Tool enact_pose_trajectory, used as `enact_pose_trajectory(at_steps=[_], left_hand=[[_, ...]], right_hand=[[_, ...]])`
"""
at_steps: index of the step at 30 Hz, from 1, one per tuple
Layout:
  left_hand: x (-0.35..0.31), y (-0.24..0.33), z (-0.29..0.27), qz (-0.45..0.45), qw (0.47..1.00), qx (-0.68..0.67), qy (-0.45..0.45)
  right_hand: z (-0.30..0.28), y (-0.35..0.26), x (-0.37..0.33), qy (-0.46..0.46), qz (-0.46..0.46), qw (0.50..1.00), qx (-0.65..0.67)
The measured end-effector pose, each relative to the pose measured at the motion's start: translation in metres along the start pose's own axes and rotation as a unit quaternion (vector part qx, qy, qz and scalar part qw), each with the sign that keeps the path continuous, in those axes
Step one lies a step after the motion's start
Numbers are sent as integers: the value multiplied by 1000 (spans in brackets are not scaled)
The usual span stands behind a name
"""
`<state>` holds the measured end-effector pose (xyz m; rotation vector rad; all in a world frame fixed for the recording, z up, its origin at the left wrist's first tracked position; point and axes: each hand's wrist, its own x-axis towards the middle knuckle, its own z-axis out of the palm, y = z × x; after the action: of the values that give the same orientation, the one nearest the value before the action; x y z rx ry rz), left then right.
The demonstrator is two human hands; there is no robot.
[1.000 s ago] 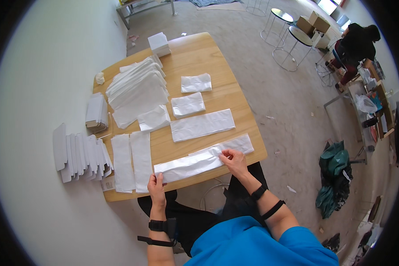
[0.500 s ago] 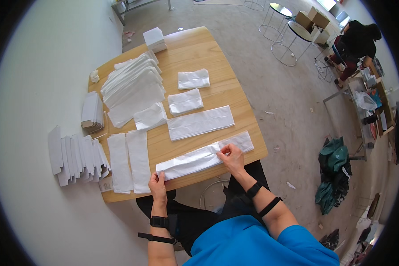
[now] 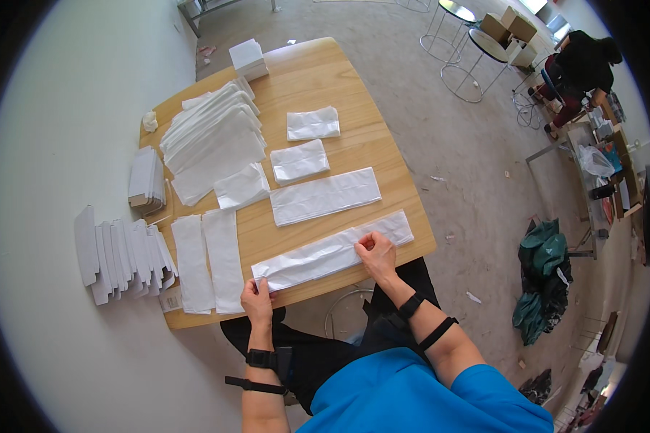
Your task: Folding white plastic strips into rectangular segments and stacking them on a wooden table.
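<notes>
A long white strip (image 3: 303,264) of thin, slightly shiny material lies along the near edge of a pale wooden tabletop (image 3: 368,115), in front of a seated person in a blue shirt (image 3: 397,393). At the strip's left end, the left hand (image 3: 258,298) grips it, thumb on top. Toward the strip's right end, the right hand (image 3: 377,256) touches it with thumb and fingertips drawn together — whether any material is caught between them, I cannot tell. An overlap crosses the strip just beside those fingertips.

Just beyond the strip lies a shorter, wider white piece (image 3: 325,196), and farther beyond are two small folded packets (image 3: 299,161), one behind the other. Left of the strip, two white lengths (image 3: 222,261) lie side by side, pointing away from the person. Beyond and to the left of the strip, large white sheets (image 3: 213,141) spread in an overlapping fan, with a white block-like stack (image 3: 248,59) behind them.

Farther left of the strip stands a row of flat white cartons (image 3: 123,252). Well to the right of it — down on the floor — sit dark green and black plastic bags (image 3: 542,281).
</notes>
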<state>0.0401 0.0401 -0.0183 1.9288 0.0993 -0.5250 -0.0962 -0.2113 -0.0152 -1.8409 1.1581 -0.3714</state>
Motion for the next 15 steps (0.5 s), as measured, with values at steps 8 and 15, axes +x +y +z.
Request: enact_pose_trajectory(at_steps=[8,15], left_hand=[[-26,47,22,306,802,450,246],[-56,73,116,183,969,80,-147]], right_hand=[[3,2,3,17,-11,1000,-13],[5,3,0,42,-23,999,-17]])
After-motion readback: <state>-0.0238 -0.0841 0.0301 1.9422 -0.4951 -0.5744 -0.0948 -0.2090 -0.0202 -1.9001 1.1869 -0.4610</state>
